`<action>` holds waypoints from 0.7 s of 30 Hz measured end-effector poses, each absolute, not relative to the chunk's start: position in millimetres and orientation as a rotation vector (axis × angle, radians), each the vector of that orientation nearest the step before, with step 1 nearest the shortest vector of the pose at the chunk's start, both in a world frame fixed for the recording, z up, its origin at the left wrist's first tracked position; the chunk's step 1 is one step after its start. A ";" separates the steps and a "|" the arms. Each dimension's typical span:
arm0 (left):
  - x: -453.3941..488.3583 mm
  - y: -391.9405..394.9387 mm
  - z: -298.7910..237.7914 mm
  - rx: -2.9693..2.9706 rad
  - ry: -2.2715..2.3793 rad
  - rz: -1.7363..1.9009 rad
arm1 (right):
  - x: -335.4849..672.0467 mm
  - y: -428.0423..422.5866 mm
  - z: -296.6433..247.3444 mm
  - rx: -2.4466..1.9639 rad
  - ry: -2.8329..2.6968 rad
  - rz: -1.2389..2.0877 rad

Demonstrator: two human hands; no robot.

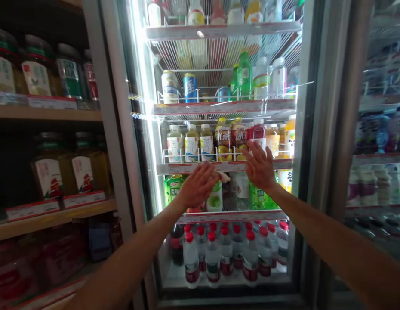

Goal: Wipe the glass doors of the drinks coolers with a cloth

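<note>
At the third shelf down in the lit cooler [305, 129], both of the person's arms reach in toward the red-and-white price rail [174, 168] along that shelf's front edge. The right hand [260, 167] is open, fingers spread and pointing up, its palm laid over the rail and its fingertips reaching the foot of a red-labelled bottle [257, 130] standing on the shelf. The left hand [197, 186] sits just below the rail and a little lower than the right, back toward me, fingers close together and stretched to the right. A small pale scrap [224, 176] shows just past its fingertips, but I cannot tell what it is or whether the hand grips it. Directly under that hand stands a bottle with a green apple label [215, 199], near the knuckles, though contact is not clear. Green bottles [258, 199] stand under the right wrist. On the shelf above the rail a row of pale tea bottles [191, 144] lines up to the left of the hands. One shelf higher are cans [190, 87] and a tall green soda bottle [244, 75]. Red-capped water bottles [213, 254] crowd the cooler's floor. Wooden shelves [58, 217] with jars [48, 174] stand to the left, and a fogged glass door [377, 150] closes the next cooler on the right.
</note>
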State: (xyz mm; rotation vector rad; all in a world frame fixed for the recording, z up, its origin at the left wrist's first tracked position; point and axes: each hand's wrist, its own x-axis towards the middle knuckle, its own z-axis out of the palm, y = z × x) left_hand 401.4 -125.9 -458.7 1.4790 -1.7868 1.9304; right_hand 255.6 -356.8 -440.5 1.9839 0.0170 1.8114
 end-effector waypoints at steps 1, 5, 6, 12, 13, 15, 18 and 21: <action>396.1 -133.5 -457.7 1.485 -1.876 1.926 | 255.0 -358.2 -441.2 1.989 0.031 1.819; 388.2 -151.7 -428.5 1.574 -1.465 1.836 | 249.8 -350.7 -439.3 2.078 0.132 1.914; 387.5 -155.7 -420.3 1.575 -1.328 1.784 | 249.2 -342.7 -437.2 2.103 0.201 1.981; 384.8 -164.6 -408.8 1.486 -1.291 1.625 | 275.5 -266.6 -424.0 2.305 0.807 2.026; 387.8 -157.2 -411.7 1.498 -1.345 1.625 | 284.0 -256.5 -423.6 2.339 0.789 2.010; 398.8 -133.8 -420.1 1.570 -1.471 1.666 | 301.4 -240.7 -424.1 2.381 0.615 1.984; 422.9 -94.1 -435.7 1.662 -1.394 1.816 | 326.1 -222.4 -424.9 2.346 0.275 1.875; 440.3 -73.8 -448.3 1.679 -1.169 1.892 | 343.5 -213.2 -422.6 2.196 0.165 1.803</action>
